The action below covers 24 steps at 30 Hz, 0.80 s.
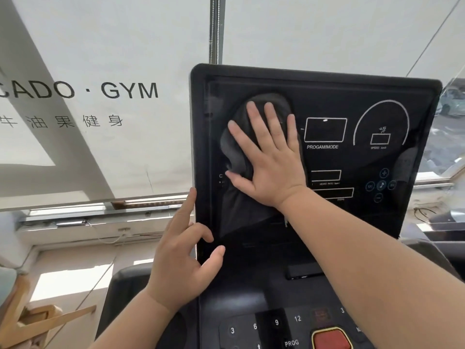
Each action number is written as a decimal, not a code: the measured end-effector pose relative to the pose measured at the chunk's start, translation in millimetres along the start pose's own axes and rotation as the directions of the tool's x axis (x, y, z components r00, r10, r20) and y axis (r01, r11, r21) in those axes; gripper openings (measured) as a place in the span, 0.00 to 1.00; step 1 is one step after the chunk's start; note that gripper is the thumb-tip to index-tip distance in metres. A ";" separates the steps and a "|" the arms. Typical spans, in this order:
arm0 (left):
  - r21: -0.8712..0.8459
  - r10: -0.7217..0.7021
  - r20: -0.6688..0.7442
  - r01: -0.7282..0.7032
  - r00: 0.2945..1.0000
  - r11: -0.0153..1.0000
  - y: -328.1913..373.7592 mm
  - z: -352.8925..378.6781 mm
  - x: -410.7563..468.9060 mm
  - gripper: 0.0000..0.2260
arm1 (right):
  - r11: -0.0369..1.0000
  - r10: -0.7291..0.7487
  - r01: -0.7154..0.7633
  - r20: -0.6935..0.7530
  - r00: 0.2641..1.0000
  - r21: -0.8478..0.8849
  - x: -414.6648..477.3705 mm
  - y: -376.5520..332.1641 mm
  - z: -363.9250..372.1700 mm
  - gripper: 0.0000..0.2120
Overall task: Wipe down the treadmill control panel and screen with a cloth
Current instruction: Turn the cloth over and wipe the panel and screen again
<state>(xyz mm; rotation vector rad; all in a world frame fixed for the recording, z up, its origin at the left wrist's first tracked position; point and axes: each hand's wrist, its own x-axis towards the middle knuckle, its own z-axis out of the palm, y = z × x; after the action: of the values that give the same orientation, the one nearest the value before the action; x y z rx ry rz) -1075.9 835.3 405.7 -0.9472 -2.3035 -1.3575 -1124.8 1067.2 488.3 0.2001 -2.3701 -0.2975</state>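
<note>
The treadmill's black screen (352,91) stands upright in the middle right of the head view, with white outlines and the words PROGAM/MODE on it. My right hand (266,157) lies flat with spread straight fingers on a dark grey cloth (234,152), pressing it against the screen's left half. Part of the cloth hangs down below my palm. My left hand (183,250) holds the screen's left edge, thumb on the front and index finger pointing up along the side. Below lies the control panel (254,326) with numbered keys and a red stop button (332,340).
A white window blind (100,59) printed with "GYM" hangs behind the screen, with a bead chain (214,28) at its edge. A wooden frame (37,321) stands at the lower left. A window sill and glass (442,147) are at the right.
</note>
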 end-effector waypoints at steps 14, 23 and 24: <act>-0.081 -0.153 -0.077 0.146 0.985 0.986 -0.7 19.9 -28.7 0.07 | 0.927 0.365 -0.373 0.139 0.920 0.033 -56.3 -41.6 13.0 0.49; -0.065 -0.192 -0.114 0.185 0.975 0.980 7.0 16.6 -23.8 0.08 | 0.996 -0.037 0.027 0.113 0.993 0.085 -64.4 -58.4 19.6 0.42; -0.062 -0.193 -0.113 0.187 0.975 0.980 8.1 16.0 -23.5 0.08 | 0.995 -0.056 0.047 0.108 0.993 0.085 -74.0 -52.0 21.7 0.41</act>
<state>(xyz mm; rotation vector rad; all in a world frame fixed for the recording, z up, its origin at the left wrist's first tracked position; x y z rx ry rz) -1052.1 842.7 389.8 -0.6543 -2.3271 -1.5109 -1083.2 1037.4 410.7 0.2910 -2.4920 -0.2413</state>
